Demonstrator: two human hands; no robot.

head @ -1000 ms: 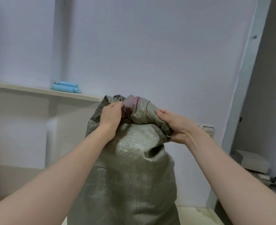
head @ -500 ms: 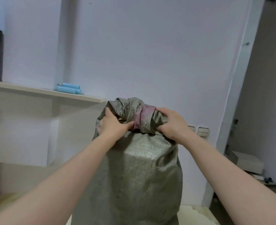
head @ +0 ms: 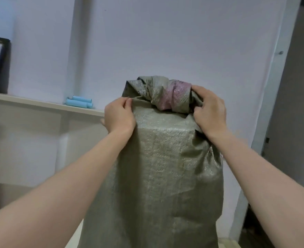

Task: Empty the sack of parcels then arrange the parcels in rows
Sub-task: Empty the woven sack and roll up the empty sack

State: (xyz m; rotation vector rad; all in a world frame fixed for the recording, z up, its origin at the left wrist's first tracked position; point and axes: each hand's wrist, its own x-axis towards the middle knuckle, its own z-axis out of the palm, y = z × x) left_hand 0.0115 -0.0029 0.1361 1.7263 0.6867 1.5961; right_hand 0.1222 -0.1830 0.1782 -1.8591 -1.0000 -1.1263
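Two hands on one tall grey-green woven sack [head: 165,167], which stands upright mid-room before the pale wall, top rolled into a bunched neck with a pink band. Left hand [head: 120,117] pinches a fabric fold at the top left corner. Right hand [head: 209,111] grips the neck's right end, fingers curled in. Shelf [head: 40,104] behind left carries blue tubes [head: 79,102].

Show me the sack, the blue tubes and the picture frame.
sack [head: 165,167]: head view, its front side.
blue tubes [head: 78,104]: head view, the front tube's middle.
picture frame [head: 3,68]: head view, its dark right edge.
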